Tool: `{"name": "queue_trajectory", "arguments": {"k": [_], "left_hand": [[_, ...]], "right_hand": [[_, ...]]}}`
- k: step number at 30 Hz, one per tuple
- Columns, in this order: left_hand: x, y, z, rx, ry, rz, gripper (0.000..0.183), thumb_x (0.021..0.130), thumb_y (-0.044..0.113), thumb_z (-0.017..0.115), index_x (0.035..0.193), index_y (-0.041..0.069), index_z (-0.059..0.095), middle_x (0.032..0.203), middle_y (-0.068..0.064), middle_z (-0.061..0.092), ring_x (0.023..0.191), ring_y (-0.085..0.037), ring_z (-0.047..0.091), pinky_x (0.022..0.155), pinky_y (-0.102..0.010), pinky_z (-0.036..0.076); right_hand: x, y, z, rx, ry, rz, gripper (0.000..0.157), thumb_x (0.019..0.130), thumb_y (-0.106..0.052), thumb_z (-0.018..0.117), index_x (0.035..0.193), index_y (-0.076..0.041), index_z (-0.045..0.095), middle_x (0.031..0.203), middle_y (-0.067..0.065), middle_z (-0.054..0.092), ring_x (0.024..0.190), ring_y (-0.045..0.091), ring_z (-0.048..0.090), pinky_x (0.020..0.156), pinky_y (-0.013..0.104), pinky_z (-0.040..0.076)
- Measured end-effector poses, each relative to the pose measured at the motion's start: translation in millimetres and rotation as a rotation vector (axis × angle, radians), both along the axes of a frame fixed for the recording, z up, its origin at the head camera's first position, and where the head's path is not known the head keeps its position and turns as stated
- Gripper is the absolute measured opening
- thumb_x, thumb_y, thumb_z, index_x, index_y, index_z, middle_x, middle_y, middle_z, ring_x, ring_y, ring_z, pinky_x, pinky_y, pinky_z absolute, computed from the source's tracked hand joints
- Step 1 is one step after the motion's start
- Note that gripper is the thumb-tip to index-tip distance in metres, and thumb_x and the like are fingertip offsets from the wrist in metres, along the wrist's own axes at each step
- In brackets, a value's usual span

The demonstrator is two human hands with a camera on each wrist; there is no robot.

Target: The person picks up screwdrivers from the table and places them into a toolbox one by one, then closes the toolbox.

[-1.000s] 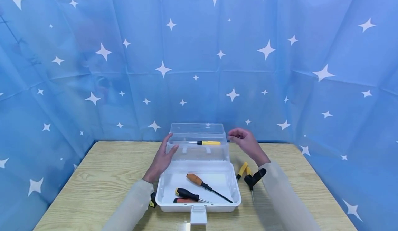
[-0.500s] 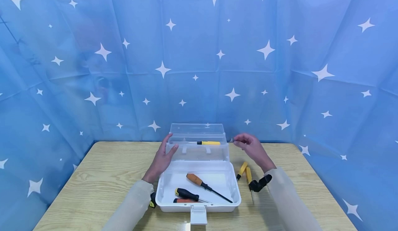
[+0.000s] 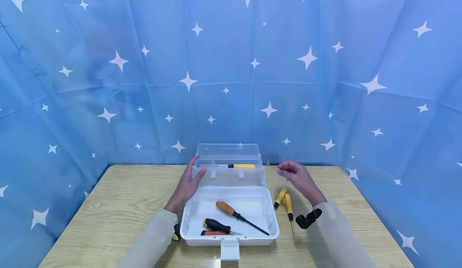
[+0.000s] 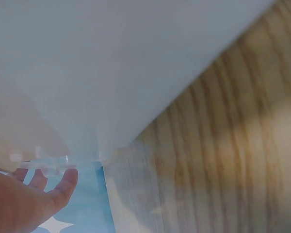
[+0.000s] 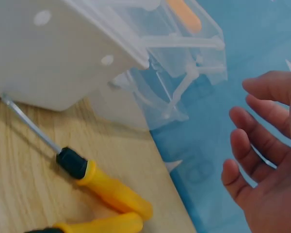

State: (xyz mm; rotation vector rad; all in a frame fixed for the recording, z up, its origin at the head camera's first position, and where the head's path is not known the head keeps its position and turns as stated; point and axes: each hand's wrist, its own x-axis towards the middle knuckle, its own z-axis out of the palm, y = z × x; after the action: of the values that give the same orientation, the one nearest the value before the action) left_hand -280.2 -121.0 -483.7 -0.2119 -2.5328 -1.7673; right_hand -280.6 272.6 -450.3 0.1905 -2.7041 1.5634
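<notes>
At the bottom centre of the head view, nearest to me, a white latch [image 3: 229,250] hangs down the front of the white toolbox [image 3: 256,242], which stands wide open on the wood-grain table [image 3: 137,195]. Just behind its front wall lie a red-orange-handled screwdriver [image 3: 213,232] and a black-and-yellow-handled screwdriver [image 3: 217,225], with a screwdriver with an orange-brown grip [image 3: 227,209] slanting behind them. Right of the box, at lower right of centre, two yellow-handled screwdrivers rest on the tabletop, the nearer [image 3: 288,204] pointing its shank towards me, the farther [image 3: 280,195] close beside it. Farther back, the person's left hand [image 3: 188,183] is at the left edge of the toolbox's clear upper section [image 3: 229,177], thumb towards the front, fingers spread behind; whether it pinches the plastic I cannot tell. The right hand [image 3: 297,177], right of centre, has nothing in it, its fingers loosely bent, apart from the box's right side. Between the hands, nearer the left, a slim yellow screwdriver [image 3: 243,166] lies across that see-through section. Beyond the table a blue curtain with white stars [image 3: 231,59] fills the upper frame.
</notes>
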Motion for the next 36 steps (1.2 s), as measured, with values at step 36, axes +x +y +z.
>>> {"name": "queue_trajectory", "arguments": {"k": [36], "left_hand": [[-0.4, 0, -1.2, -0.001, -0.001, 0.009, 0.071, 0.097, 0.06, 0.05, 0.157, 0.035, 0.021, 0.167, -0.003, 0.013, 0.152, -0.036, 0.01, 0.117, -0.065, 0.016]], "right_hand": [[22.9, 42, -44.7, -0.071, -0.13, -0.033, 0.038, 0.099, -0.02, 0.061, 0.129, 0.003, 0.054, 0.109, 0.019, 0.062, 0.091, 0.032, 0.06, 0.07, 0.036, 0.053]]}}
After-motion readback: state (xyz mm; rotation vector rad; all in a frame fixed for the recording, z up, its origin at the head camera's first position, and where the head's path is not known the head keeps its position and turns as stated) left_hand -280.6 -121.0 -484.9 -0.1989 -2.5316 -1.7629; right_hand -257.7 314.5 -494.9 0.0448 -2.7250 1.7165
